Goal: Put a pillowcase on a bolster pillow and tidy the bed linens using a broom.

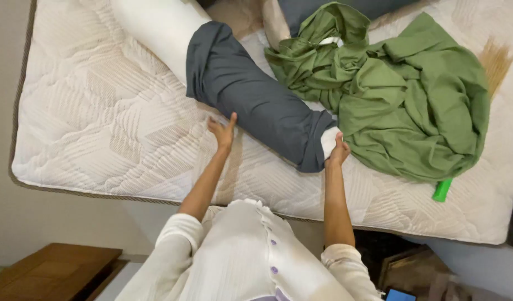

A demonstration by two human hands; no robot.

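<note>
Grey fabric cover half over a long white bolster (262,106), on a quilted mattress (100,122).
Left hand (223,131) spread against its side; right hand (339,150) pinching the white end, crumpled green sheet (412,100) just beyond.

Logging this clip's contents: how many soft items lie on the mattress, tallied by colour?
White bolster with dark grey cover, touched by left hand and right hand: 1
Green sheet: 1
Dark blue-grey pillow at the top edge: 1
Total: 3

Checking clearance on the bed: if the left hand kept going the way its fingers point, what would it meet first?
The left hand points up the mattress at the dark grey cover on the white bolster; it would likely meet that cover first, almost at once.
</note>
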